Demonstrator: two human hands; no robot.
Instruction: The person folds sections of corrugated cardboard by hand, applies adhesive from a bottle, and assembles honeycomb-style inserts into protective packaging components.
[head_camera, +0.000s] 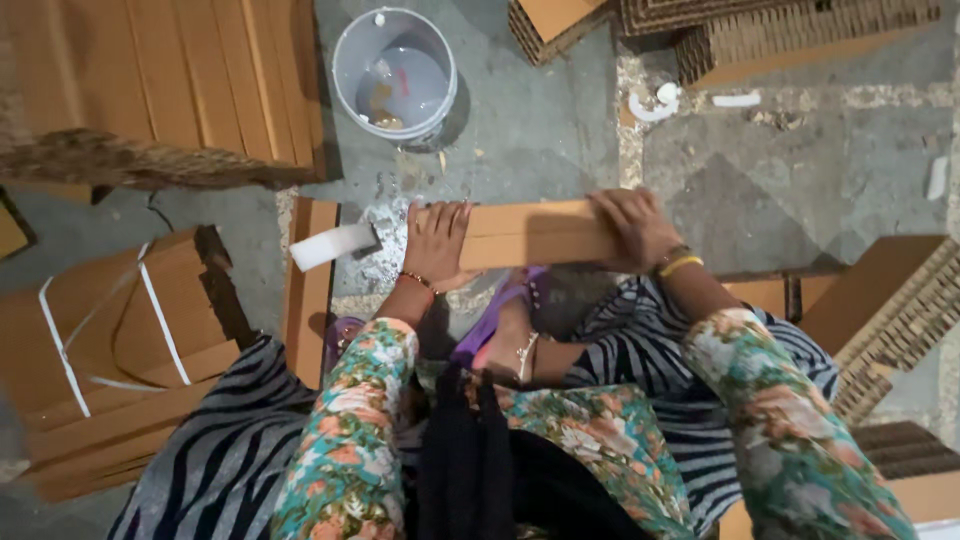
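Head view shows my left hand (437, 243) and right hand (636, 228) clasping opposite ends of a light, stiff, folded cardboard strip (530, 234) above the concrete floor (800, 170), near a white bucket (394, 75).

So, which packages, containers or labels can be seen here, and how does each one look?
Cardboard strip: brown, long and flat, under both hands, the left hand and the right hand.
Bucket: white, round, open, on the floor ahead.
Strapped cardboard bundle: brown, white bands, at left.
Cardboard stack: brown sheets, upper left.
No readable label or screen shows.
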